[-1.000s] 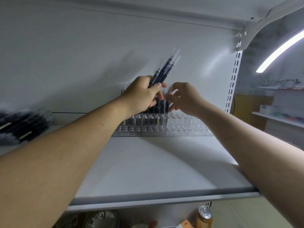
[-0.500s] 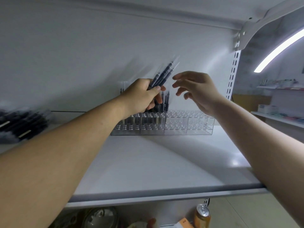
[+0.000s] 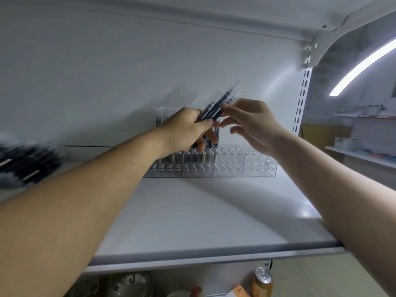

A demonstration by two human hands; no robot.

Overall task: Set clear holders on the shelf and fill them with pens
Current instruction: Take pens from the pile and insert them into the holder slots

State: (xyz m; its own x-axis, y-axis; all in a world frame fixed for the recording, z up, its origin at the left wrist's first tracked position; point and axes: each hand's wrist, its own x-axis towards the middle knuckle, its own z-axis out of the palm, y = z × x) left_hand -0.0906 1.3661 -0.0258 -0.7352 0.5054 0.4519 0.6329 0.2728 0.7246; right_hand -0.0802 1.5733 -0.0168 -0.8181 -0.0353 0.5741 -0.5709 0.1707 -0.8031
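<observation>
Head: L hand grips pens, R hand touching them.

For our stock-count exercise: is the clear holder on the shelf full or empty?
Partly filled: the clear holder has pens in its left sections; the right ones are empty.

Left hand grips bundle of dark pens above clear holders on white shelf; right hand fingertips touch bundle. Holders' left cells hold pens.
</observation>
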